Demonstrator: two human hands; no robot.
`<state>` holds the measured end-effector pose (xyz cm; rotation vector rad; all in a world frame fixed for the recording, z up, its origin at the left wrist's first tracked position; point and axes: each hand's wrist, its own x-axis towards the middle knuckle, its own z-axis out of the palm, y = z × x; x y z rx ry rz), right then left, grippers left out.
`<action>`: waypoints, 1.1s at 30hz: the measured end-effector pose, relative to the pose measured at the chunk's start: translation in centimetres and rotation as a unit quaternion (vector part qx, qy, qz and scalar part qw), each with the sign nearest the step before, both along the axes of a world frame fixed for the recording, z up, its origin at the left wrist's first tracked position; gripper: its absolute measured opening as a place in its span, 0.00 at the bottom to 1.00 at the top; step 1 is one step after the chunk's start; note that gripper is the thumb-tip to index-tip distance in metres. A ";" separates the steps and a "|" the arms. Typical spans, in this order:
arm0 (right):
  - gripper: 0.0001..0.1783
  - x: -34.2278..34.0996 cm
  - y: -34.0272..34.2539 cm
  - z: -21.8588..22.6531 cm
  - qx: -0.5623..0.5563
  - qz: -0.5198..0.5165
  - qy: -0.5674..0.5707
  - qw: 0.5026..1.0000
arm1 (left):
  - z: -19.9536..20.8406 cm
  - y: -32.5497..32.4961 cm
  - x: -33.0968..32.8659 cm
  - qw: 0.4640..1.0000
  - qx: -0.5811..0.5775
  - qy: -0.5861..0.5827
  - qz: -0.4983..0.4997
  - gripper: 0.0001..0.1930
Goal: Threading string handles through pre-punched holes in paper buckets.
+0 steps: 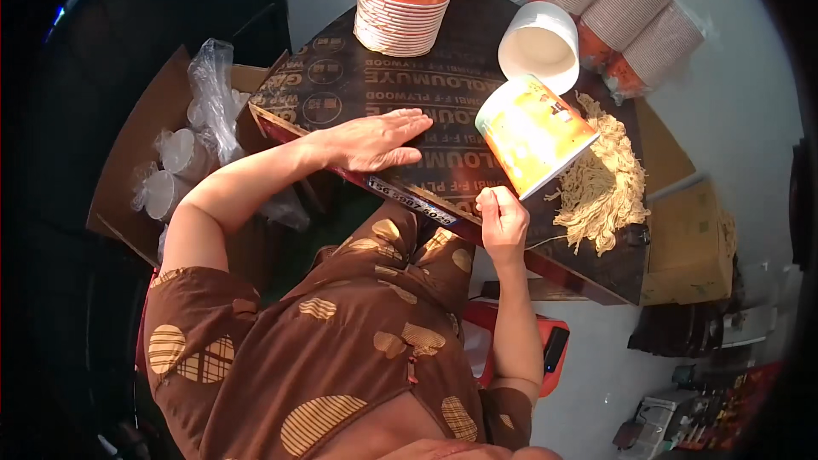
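Note:
My left hand point(381, 141) is spread flat, palm down, over the near left part of the dark plywood tabletop point(409, 89), holding nothing. At the table's front edge my right hand point(504, 220) is closed with its fingers curled in; whatever may be inside them is hidden. Just above it an orange and yellow paper bucket point(537, 132) lies tilted, its lower rim close to my right fingers; whether they touch, I cannot tell. Behind that one, a plain white paper bucket point(539, 47) shows its hollow inside. A bundle of cream strings point(605, 183) lies to the right.
A tall stack of orange paper buckets point(403, 17) stands at the back of the table. More wrapped stacks point(626, 13) lie at the back right. On the left, an open carton point(141, 153) holds plastic-wrapped white cups. Another cardboard box point(686, 243) sits beyond the table's right side.

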<state>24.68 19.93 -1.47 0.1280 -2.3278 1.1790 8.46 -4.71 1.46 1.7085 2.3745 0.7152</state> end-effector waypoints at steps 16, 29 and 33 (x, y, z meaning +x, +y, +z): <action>0.28 -2.0 -1.2 0.7 0.197 0.058 0.016 0.978 | -2.8 -6.9 9.2 0.661 0.389 -0.615 0.182 0.18; 0.49 -6.7 -4.8 0.9 0.271 0.091 -0.125 0.950 | -17.8 -2.4 6.3 0.293 0.289 -0.908 0.078 0.45; 0.50 -8.7 -6.3 0.4 0.291 0.116 -0.070 0.947 | -16.3 -0.6 7.0 0.299 0.328 -0.896 0.016 0.46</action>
